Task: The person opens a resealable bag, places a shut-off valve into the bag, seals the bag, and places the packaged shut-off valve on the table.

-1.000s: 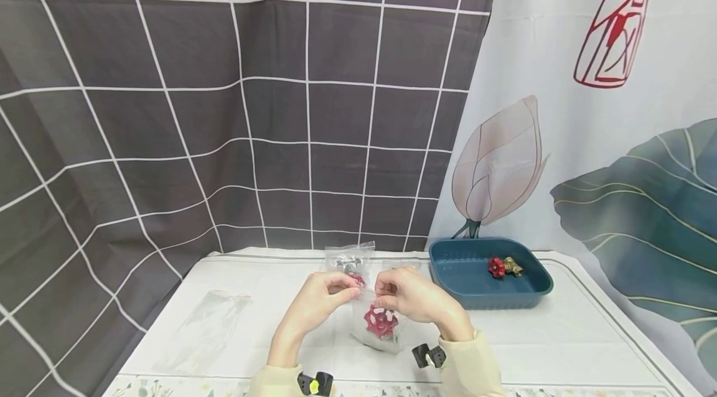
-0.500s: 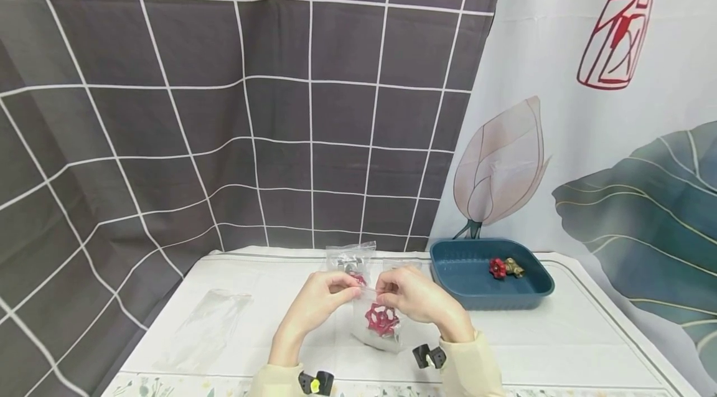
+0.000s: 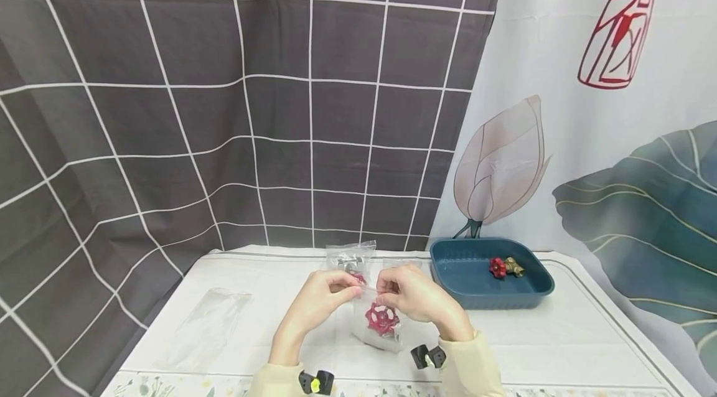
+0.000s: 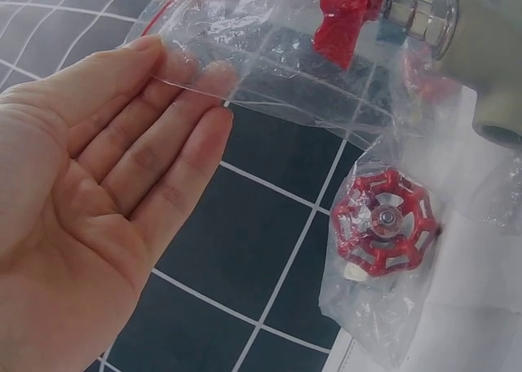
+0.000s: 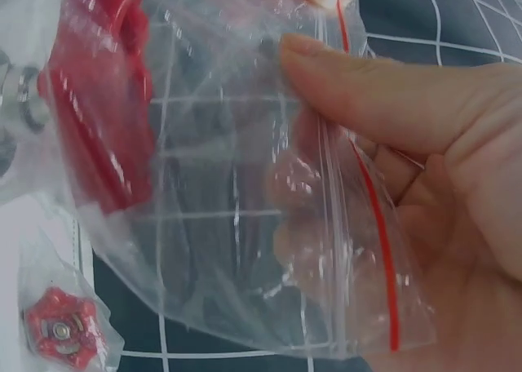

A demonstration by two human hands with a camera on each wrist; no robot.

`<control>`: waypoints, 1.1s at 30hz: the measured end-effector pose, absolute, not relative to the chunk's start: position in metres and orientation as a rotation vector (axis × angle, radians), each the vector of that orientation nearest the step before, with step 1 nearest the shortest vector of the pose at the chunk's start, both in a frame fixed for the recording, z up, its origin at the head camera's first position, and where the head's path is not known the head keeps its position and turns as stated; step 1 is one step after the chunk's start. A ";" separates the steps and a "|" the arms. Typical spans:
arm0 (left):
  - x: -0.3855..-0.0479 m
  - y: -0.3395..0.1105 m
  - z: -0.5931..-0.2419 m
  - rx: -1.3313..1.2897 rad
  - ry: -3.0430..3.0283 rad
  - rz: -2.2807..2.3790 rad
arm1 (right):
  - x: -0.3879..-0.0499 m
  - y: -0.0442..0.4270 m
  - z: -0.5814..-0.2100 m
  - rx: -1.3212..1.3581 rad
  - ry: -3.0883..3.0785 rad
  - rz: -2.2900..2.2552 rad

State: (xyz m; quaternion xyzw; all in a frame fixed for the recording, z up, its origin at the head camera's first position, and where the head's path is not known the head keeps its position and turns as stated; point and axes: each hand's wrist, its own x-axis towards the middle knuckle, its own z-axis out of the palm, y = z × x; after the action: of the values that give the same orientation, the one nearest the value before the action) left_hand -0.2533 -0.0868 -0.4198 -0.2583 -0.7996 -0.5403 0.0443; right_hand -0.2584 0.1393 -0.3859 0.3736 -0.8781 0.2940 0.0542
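Note:
My left hand [image 3: 318, 298] and right hand [image 3: 416, 297] pinch the upper edge of a clear zip bag [image 3: 374, 342] between thumbs and fingers. Inside the bag is a valve with a red handwheel [image 3: 383, 319], hanging below the fingers. In the left wrist view its pale body [image 4: 489, 70] shows through the plastic. The right wrist view has the bag's red zip line [image 5: 379, 233] running beside the right thumb, with the fingers behind the film. Whether the zip is parted cannot be told.
Beyond the hands lies another bagged valve [image 3: 351, 260], and part of a further clear bag [image 3: 403, 264]. A flat clear bag [image 3: 207, 328] lies at left. At right, a blue tray [image 3: 476, 300] holds a brass valve [image 3: 512, 267] with a red handwheel.

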 end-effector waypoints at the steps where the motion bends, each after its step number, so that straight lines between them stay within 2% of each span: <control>1: -0.254 -0.087 -0.420 -0.789 -2.443 -1.653 | -0.258 0.139 -0.386 1.133 -2.667 0.903; 27: -0.256 -0.087 -0.422 -0.703 -2.435 -1.721 | -0.261 0.156 -0.386 1.158 -2.717 0.927; 33: -0.244 -0.082 -0.407 -0.701 -2.448 -1.719 | -0.262 0.148 -0.387 1.172 -2.694 0.975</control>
State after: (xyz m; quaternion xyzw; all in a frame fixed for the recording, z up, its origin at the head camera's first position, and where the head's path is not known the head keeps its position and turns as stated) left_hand -0.2439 -0.0825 -0.4072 -0.2279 -0.7963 -0.5593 0.0347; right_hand -0.2616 0.1481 -0.3874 0.3785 -0.8701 0.3149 0.0231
